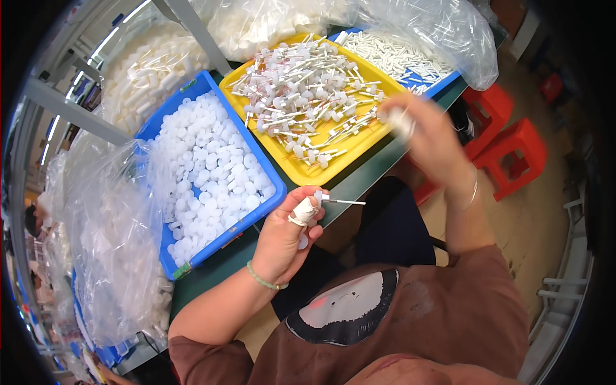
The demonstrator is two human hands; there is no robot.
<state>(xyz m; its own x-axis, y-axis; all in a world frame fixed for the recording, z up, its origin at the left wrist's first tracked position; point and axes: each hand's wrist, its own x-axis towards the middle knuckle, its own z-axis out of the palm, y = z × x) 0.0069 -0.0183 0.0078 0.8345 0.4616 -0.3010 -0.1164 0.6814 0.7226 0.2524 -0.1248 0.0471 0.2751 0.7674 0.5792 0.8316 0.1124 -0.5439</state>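
Observation:
My left hand (pixel 290 232) grips a small white pump part with a thin straw (pixel 340 201) that sticks out to the right; its thumb is wrapped in white tape. It sits at the table's front edge, below the blue tray. My right hand (pixel 428 138) is blurred at the right corner of the yellow tray (pixel 301 172), closed around a small white piece (pixel 400 119). The yellow tray holds several white pump heads with straws (pixel 308 90). The blue tray (pixel 221 240) is full of white round caps (pixel 208 173).
A second blue tray (pixel 443 83) of white tubes lies at the back right under a clear plastic bag (pixel 443 25). Clear bags of white parts (pixel 109 237) pile at the left. Red stools (pixel 513 154) stand on the floor at right. Metal frame bars (pixel 70 109) cross the upper left.

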